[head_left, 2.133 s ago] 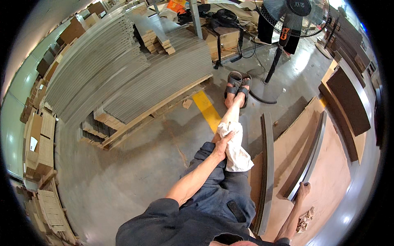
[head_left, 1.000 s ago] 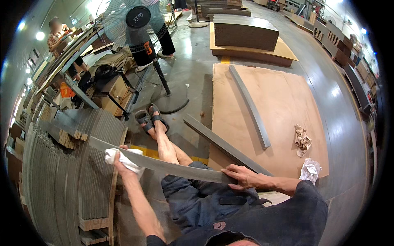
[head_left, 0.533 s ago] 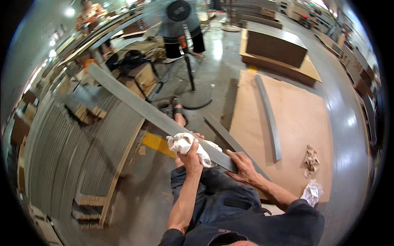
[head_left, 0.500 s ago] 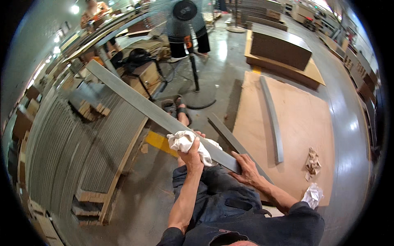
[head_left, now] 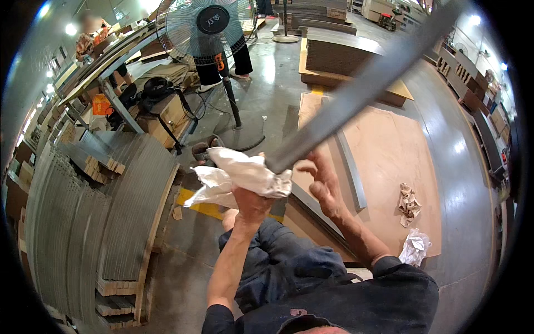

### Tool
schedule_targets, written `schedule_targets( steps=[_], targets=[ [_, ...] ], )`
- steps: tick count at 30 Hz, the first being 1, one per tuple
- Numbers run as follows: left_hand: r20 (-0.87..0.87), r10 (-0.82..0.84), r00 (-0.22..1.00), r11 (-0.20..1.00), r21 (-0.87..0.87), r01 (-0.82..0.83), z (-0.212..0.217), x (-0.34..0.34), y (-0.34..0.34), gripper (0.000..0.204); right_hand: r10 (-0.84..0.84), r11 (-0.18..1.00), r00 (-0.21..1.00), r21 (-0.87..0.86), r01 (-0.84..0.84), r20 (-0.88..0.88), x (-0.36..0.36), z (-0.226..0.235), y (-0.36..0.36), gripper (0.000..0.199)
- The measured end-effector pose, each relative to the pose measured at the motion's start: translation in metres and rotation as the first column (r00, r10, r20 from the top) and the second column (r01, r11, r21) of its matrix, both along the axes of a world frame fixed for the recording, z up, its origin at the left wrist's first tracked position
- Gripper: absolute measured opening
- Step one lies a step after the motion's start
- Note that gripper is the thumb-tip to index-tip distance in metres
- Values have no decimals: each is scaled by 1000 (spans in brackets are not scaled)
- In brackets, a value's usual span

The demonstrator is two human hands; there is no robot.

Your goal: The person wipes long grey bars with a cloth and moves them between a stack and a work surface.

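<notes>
A long grey strip board (head_left: 356, 100) slants up to the far right, raised above the floor and blurred towards its far end. Its near end meets a white cloth (head_left: 236, 167) bunched in my left hand (head_left: 253, 205). The fingers of that hand are wrapped in the cloth, which presses against the board's end; part of the grip is hidden beneath. Just right of the board, my right hand (head_left: 324, 181) has loosely bent fingers held apart, with nothing visible in them. Another grey strip (head_left: 351, 170) lies on the brown sheet (head_left: 389, 150) to the right.
Stacked grey strips (head_left: 128, 206) fill the left side. A standing fan (head_left: 213, 19) is ahead, with a person's legs (head_left: 242, 55) behind it. Another strip (head_left: 320, 211) lies beside my knees. Crumpled brown paper (head_left: 409, 205) and a crumpled white piece (head_left: 415, 247) rest at right.
The held board has swung from pointing far left to pointing far right. My right hand has come off its near end. The cloth now sits at the board's end, still in my left hand.
</notes>
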State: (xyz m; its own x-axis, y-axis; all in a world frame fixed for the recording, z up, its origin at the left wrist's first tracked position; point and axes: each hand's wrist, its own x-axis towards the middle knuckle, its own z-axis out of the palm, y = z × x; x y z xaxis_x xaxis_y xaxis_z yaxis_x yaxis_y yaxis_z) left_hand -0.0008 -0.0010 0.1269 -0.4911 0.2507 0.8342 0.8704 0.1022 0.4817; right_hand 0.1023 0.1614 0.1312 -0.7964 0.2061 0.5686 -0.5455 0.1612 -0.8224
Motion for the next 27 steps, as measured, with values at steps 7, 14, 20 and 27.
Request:
schedule_targets(
  steps=[7, 14, 20, 27],
  targets=[
    [-241, 36, 970, 919, -374, -127, -37, -6, -17, 46, -298, 782, 951, -549, 295, 87, -3, 0, -33, 46],
    [211, 277, 937, 905, -384, -181, -107, -59, -142, 25, -547, 692, 824, -634, 346, -147, 15, 48, 61, 44],
    [707, 313, 634, 914, -43, -403, -116, -70, -162, 46, -562, 808, 753, -423, 411, -342, 27, 55, 123, 33],
    [397, -307, 865, 880, 465, 99, -58, -51, -51, 72, -116, 993, 993, 11, 117, -35, -13, 51, 74, 38]
  ],
)
